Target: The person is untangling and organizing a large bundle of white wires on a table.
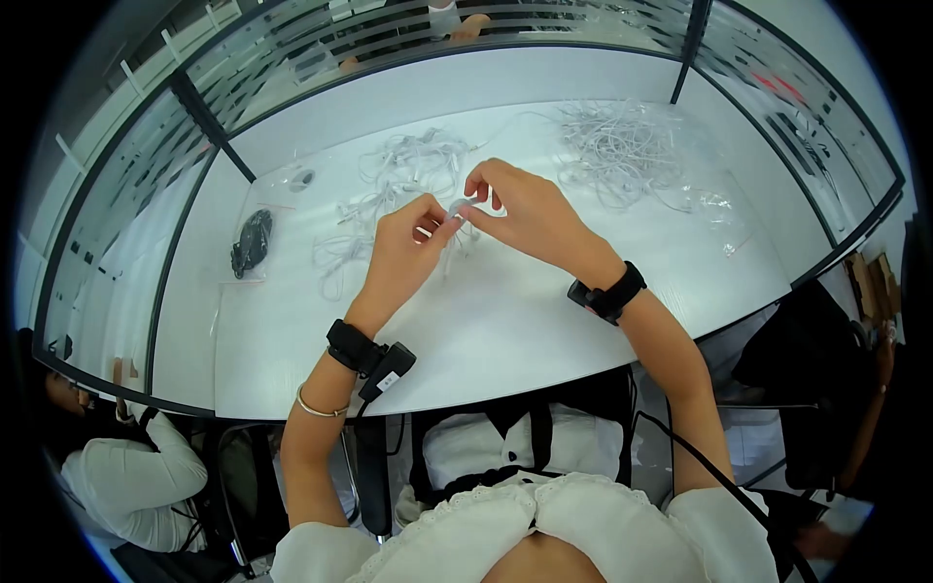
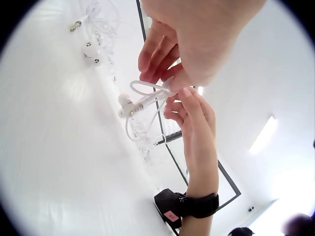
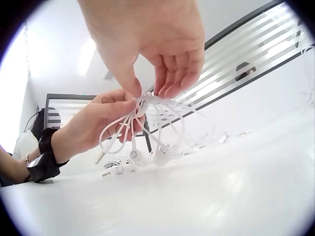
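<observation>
Over the middle of the white table, both hands meet at a small coiled bundle of white wired earphones (image 3: 144, 102). My left hand (image 1: 408, 241) pinches the bundle between thumb and fingers. From the other side my right hand (image 1: 533, 216) grips the top of the gathered cable with thumb and fingertips. Loops of cable fan out below the fingers in the right wrist view. A white earbud (image 2: 126, 102) hangs near the cable loops in the left wrist view. The spot where the cable is pinched is partly hidden by the fingers.
Tangled white earphones (image 1: 413, 160) lie behind the hands, with a bigger heap of white cables (image 1: 622, 146) at the back right. A black coiled cable (image 1: 253, 241) in a clear bag is at the left. Clear plastic bags (image 1: 717, 209) lie right. Partitions (image 1: 457, 83) enclose the table.
</observation>
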Available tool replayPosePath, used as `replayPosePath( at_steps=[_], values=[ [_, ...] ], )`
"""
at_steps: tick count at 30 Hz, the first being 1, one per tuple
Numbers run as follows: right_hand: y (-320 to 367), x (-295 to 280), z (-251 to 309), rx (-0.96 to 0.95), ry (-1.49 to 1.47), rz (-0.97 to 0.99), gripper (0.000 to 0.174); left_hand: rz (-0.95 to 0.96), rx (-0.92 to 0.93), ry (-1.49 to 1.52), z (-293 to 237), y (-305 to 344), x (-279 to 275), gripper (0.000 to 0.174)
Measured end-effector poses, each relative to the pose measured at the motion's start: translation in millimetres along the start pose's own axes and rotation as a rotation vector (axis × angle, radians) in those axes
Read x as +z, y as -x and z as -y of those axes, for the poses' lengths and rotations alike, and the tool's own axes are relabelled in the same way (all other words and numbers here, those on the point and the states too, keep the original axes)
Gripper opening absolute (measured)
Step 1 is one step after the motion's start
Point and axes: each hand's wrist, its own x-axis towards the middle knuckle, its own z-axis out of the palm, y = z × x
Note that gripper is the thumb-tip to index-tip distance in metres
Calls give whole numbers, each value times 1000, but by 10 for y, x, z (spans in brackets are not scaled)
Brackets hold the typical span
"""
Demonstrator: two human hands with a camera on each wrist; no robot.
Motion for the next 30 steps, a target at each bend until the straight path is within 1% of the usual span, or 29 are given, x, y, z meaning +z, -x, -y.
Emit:
replayPosePath(
  at_steps=[2, 5, 8, 11, 14, 17, 20, 21, 23, 24, 26, 27, 30],
  values=[
    [1, 31, -52, 30, 18, 69, 21, 36, 105, -145, -27, 4, -15, 18],
    [-6, 16, -85, 12, -78, 116, 17, 52, 150, -239, -45, 19, -41, 20],
    [-26, -34, -35, 63, -90, 157, 14, 40, 155, -237, -101, 24, -43, 19],
    [-26, 5, 0, 21, -25, 66, 16, 40, 161, -239, -106, 14, -65, 18],
    [-54, 10, -26, 57, -21, 24, 18, -23, 220, -130, -108, -1, -51, 14],
    [-75, -13, -16, 170, -142, 59, 20, -65, 227, -29, -90, -11, -23, 10],
    [-97, -22, -3, 199, -194, 41, 20, -90, 173, 116, -162, -10, -15, 9],
    [-108, -25, -16, 205, -192, 27, 20, -56, 135, 159, -125, -9, -24, 8],
    [-101, -11, -43, 227, -191, 2, 20, -82, 138, 156, -77, -38, 0, 8],
    [-91, -11, -42, 204, -174, 14, 19, -93, 139, 156, -69, -42, 10, 9],
    [-81, -21, -45, 157, -137, 36, 19, -44, 180, -96, -103, -24, 3, 10],
    [-81, -3, -40, 117, -57, 31, 18, -21, 200, -222, -123, -18, 0, 11],
    [-75, 37, -12, 74, 44, 42, 18, -35, 412, -485, -170, -4, -14, 13]
  ],
)
